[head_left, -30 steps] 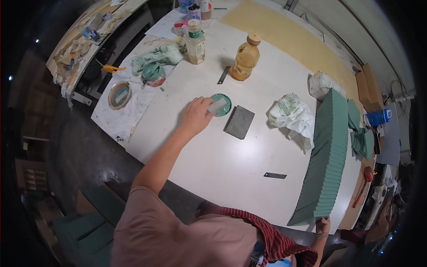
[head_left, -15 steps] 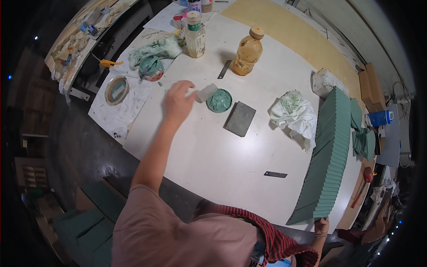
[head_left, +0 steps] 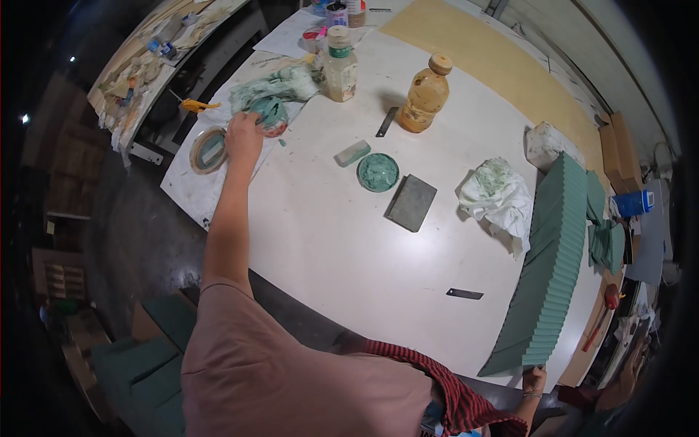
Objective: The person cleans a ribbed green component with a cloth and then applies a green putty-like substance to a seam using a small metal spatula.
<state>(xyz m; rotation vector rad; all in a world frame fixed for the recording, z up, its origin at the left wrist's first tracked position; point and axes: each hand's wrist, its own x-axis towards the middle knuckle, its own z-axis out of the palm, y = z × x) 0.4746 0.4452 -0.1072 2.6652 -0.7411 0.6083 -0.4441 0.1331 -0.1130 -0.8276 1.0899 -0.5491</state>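
My left hand (head_left: 245,137) is at the near-left side of an open jar of green paint (head_left: 271,116). Its fingertips are drawn together by the jar's rim; what they pinch is hidden. At lower right, my right hand (head_left: 534,379) is closed at the near end of a long overlapping row of green sheet pieces (head_left: 542,269). A translucent block with green on it (head_left: 352,154) lies beside a round dish of green paste (head_left: 378,172). Right of the dish lies a dark grey rectangular block (head_left: 411,203).
Two bottles, one pale (head_left: 340,65) and one amber (head_left: 425,95), stand toward the back. A crumpled stained cloth (head_left: 496,197) lies near the green row. Flat dark blades (head_left: 464,293) rest on the white table. A tape roll (head_left: 209,151) sits at left.
My left hand has let go of the translucent block beside the dish and moved left to the paint jar. My right hand stays at the green row's end. The view has shifted slightly.
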